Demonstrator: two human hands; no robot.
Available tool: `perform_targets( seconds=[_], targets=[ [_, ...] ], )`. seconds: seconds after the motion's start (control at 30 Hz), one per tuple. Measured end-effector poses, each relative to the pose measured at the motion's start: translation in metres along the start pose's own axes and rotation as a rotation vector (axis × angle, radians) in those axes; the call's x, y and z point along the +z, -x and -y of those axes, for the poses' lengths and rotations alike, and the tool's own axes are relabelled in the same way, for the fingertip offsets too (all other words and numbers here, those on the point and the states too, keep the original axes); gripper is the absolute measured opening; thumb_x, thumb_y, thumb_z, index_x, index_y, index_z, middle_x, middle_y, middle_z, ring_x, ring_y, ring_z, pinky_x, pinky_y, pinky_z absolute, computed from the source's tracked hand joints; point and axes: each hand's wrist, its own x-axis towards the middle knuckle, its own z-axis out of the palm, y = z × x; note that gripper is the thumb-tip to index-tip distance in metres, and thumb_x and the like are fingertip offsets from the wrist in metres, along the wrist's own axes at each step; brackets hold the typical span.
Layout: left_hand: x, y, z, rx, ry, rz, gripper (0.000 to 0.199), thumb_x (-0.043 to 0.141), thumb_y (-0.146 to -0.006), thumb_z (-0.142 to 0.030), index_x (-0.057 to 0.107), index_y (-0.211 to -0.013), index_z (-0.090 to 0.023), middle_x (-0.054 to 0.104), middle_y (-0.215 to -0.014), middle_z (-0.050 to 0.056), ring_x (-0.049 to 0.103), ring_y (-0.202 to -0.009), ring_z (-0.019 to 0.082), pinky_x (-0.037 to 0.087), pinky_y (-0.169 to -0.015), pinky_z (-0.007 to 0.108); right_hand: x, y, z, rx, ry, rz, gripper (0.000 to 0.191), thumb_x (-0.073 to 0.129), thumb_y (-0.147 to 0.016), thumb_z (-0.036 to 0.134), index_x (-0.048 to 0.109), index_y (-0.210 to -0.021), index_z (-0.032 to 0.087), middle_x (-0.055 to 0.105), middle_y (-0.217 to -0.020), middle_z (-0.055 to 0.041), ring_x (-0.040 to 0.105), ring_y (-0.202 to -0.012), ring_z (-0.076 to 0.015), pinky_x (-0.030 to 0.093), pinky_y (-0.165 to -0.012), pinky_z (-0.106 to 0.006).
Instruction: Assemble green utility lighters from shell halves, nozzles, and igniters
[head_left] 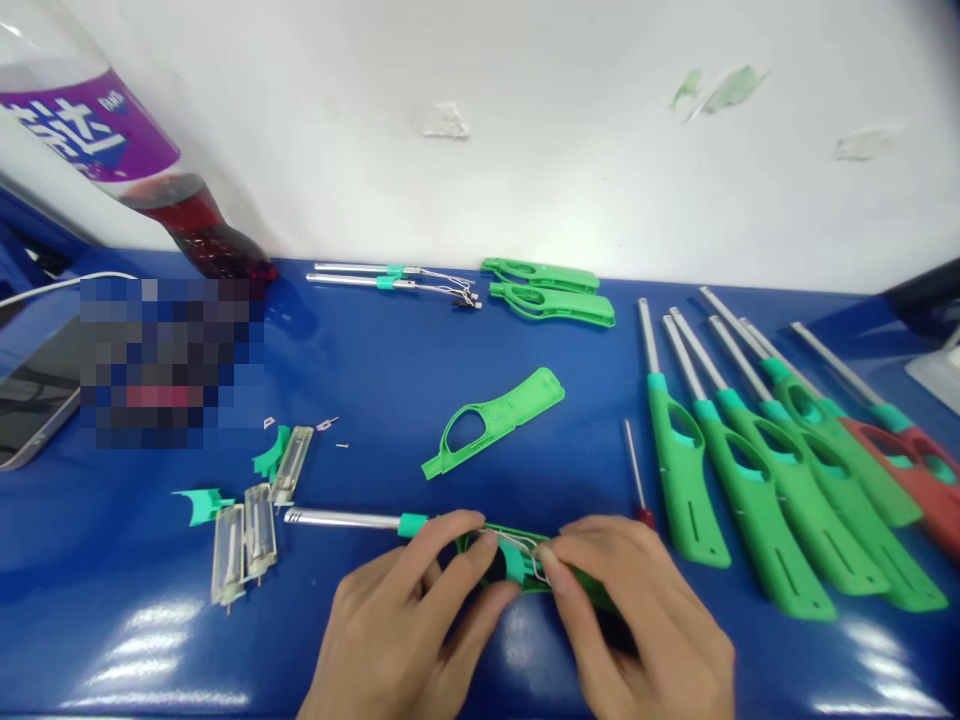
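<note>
My left hand (pixel 412 620) grips the handle of a half-assembled lighter, its metal tube (pixel 345 518) pointing left with a teal collar (pixel 412 525). A teal trigger (pixel 513 562) sits in the open green shell, beside my left fingertips. Thin white wires (pixel 529 543) run over the shell, and the thumb and forefinger of my right hand (pixel 645 610) pinch at them over the handle. My right palm hides the handle's far end. Beyond my hands lies a loose green shell half (pixel 517 405).
At left are clear fuel tanks (pixel 259 530), teal triggers (pixel 202 504) and tiny parts. Wired tubes (pixel 360 282) and green shells (pixel 555 303) lie by the wall. At right are a screwdriver (pixel 635 465) and several green lighters (pixel 686 480). A bottle (pixel 180 215) and phone (pixel 37 400) stand farther left.
</note>
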Motion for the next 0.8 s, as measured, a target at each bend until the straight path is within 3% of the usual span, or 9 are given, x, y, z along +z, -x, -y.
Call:
perform_targets(
  seconds=[0.1, 0.23, 0.43, 0.63, 0.8],
  targets=[
    [-0.007, 0.002, -0.003, -0.027, -0.008, -0.033, 0.019, 0.062, -0.109, -0.032, 0.072, -0.123, -0.023, 0.077, -0.121, 0.007, 0.077, -0.078, 0.015, 0.063, -0.067, 0.028, 0.001, 0.0, -0.002, -0.005, -0.006, 0.002, 0.013, 0.065, -0.099, 0.007, 0.066, -0.104, 0.018, 0.074, -0.088, 0.0002, 0.068, -0.087, -0.014, 0.056, -0.084, -0.029],
    [-0.019, -0.001, -0.001, -0.068, -0.058, -0.12, 0.024, 0.064, -0.103, -0.01, 0.074, -0.118, -0.026, 0.074, -0.11, 0.003, 0.069, -0.088, 0.017, 0.06, -0.078, 0.031, -0.001, 0.003, -0.001, 0.004, -0.003, 0.021, 0.013, 0.067, -0.099, 0.011, 0.068, -0.108, 0.019, 0.074, -0.093, -0.0007, 0.068, -0.091, -0.0143, 0.056, -0.085, -0.028],
    [-0.025, -0.007, 0.018, 0.004, -0.086, -0.05, 0.029, 0.064, -0.1, 0.0, 0.073, -0.117, -0.022, 0.072, -0.116, 0.006, 0.061, -0.112, 0.026, 0.052, -0.098, 0.047, -0.006, 0.015, 0.0, 0.02, 0.109, 0.06, 0.032, 0.073, -0.1, 0.031, 0.069, -0.129, 0.019, 0.072, -0.109, -0.0052, 0.068, -0.103, -0.0186, 0.056, -0.091, -0.031],
    [-0.028, -0.005, 0.027, 0.039, -0.058, 0.011, 0.033, 0.058, -0.102, 0.003, 0.073, -0.117, -0.022, 0.07, -0.117, 0.006, 0.063, -0.111, 0.023, 0.048, -0.099, 0.045, -0.01, 0.035, -0.011, 0.001, 0.164, 0.118, 0.033, 0.071, -0.1, 0.02, 0.069, -0.133, 0.019, 0.069, -0.12, -0.0087, 0.065, -0.111, -0.0232, 0.054, -0.098, -0.037],
    [-0.027, -0.009, 0.028, 0.045, -0.026, 0.027, 0.032, 0.056, -0.102, 0.003, 0.072, -0.119, -0.02, 0.067, -0.121, 0.005, 0.064, -0.109, 0.019, 0.05, -0.098, 0.04, -0.016, 0.042, -0.024, -0.105, 0.236, 0.187, 0.039, 0.062, -0.104, 0.014, 0.065, -0.143, 0.019, 0.068, -0.131, -0.0093, 0.065, -0.118, -0.0222, 0.051, -0.106, -0.037]
  ],
)
